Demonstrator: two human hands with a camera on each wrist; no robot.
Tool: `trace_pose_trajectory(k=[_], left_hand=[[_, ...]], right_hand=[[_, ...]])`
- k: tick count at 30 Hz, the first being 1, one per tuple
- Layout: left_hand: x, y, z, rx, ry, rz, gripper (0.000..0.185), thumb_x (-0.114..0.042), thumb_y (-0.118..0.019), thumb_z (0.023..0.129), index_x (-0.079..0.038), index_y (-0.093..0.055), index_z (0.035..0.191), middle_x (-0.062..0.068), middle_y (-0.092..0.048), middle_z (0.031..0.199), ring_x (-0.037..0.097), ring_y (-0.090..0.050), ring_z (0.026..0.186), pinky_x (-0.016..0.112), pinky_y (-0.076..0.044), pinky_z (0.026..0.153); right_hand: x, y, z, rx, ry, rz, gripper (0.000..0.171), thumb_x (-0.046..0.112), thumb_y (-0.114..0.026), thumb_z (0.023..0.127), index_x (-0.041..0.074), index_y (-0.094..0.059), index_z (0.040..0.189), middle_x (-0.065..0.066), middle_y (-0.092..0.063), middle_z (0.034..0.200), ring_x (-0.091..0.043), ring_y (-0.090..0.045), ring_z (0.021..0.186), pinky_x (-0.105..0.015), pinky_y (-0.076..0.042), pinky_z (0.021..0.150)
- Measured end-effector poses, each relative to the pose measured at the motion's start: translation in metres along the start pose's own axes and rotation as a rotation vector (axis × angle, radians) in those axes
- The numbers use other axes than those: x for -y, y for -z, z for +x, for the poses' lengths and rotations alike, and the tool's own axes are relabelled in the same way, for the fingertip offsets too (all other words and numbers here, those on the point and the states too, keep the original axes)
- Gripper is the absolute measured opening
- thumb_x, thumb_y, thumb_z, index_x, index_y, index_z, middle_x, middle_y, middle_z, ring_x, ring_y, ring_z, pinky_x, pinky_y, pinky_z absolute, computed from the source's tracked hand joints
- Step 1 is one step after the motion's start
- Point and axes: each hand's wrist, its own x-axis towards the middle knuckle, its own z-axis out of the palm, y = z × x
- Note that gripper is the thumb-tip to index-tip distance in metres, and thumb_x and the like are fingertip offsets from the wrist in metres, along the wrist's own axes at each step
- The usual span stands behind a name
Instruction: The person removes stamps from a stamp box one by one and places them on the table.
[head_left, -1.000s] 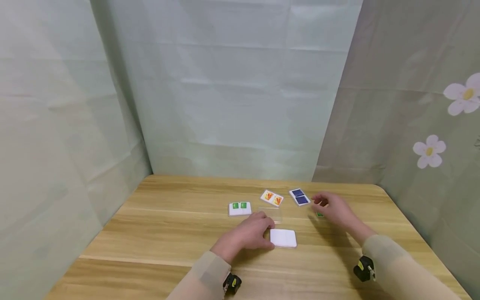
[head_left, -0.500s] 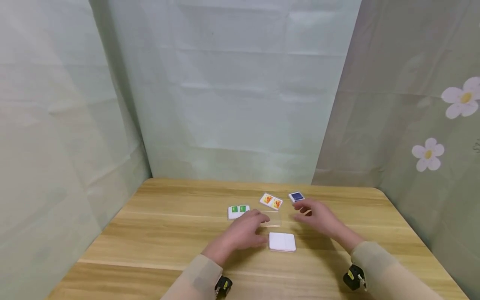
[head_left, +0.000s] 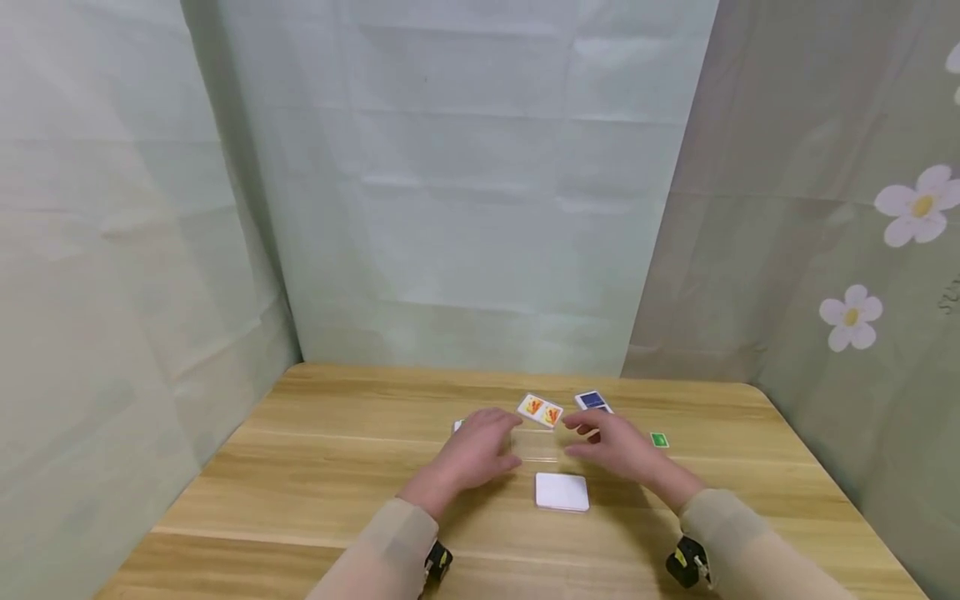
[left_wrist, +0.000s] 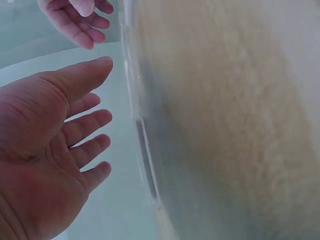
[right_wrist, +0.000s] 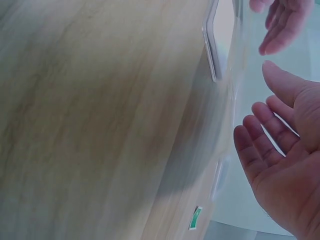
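With fingers (left_wrist: 90, 125) relaxed and holding nothing, the left hand (head_left: 474, 447) and right hand (head_left: 611, 446) are hovering either side of the clear case (head_left: 535, 447). They seem to be reaching for it; lifting probably calls for pinching its side edges. Beyond it an orange-pictured card (head_left: 540, 410) is lying close, nearer a white stack (head_left: 562, 492); the worktop (head_left: 337, 467) is offering more room leftward.
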Motion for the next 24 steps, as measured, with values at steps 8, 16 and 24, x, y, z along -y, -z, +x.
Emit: trace_pose_trajectory(k=[8, 16, 24], left_hand=[[0.004, -0.005, 0.01, 0.024, -0.006, 0.037, 0.06, -0.028, -0.086, 0.098, -0.004, -0.065, 0.15, 0.013, -0.066, 0.151, 0.036, -0.053, 0.148, 0.052, -0.034, 0.128], [0.005, -0.008, 0.016, 0.052, 0.008, 0.062, 0.06, -0.029, -0.085, 0.1, -0.004, -0.065, 0.15, 0.012, -0.067, 0.151, 0.035, -0.053, 0.148, 0.05, -0.033, 0.129], [0.007, -0.009, 0.018, 0.065, 0.025, 0.071, 0.062, -0.03, -0.087, 0.097, -0.005, -0.066, 0.15, 0.011, -0.07, 0.145, 0.033, -0.059, 0.141, 0.048, -0.04, 0.125]], right_hand=[[0.001, -0.011, 0.006, 0.014, 0.004, 0.006, 0.045, 0.013, -0.089, 0.095, -0.002, -0.073, 0.134, -0.018, -0.074, 0.129, -0.039, -0.069, 0.116, -0.051, -0.061, 0.097], [0.004, -0.018, 0.011, 0.036, -0.028, -0.045, 0.048, 0.014, -0.092, 0.092, 0.0, -0.073, 0.134, -0.013, -0.074, 0.127, -0.034, -0.069, 0.114, -0.053, -0.06, 0.098], [0.001, -0.023, 0.015, 0.039, -0.057, -0.078, 0.052, 0.015, -0.093, 0.09, 0.0, -0.073, 0.135, -0.011, -0.075, 0.124, -0.03, -0.069, 0.112, -0.056, -0.058, 0.1]])
